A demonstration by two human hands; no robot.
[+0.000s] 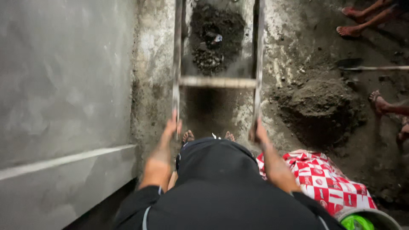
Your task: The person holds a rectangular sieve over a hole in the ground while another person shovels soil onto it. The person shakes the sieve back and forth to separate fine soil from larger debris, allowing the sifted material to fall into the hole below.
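Note:
I hold a long wooden-framed sieve (217, 81) by its two side rails, looking down along it. My left hand (172, 127) grips the left rail (176, 64). On the right rail (258, 64), my right hand (258, 133) is closed around the wood. A crossbar spans the frame in the middle. Beyond the crossbar a heap of dark soil and small stones (213, 38) lies on the mesh. My feet in sandals (188, 136) show below the frame.
A grey plastered wall (64, 85) runs along the left. A mound of dark sand (321, 106) lies on the ground at right, with a shovel (366, 66) behind it. Other people's bare feet (351, 30) stand at the right. A red-and-white sack (328, 179) and a bucket (368, 219) sit bottom right.

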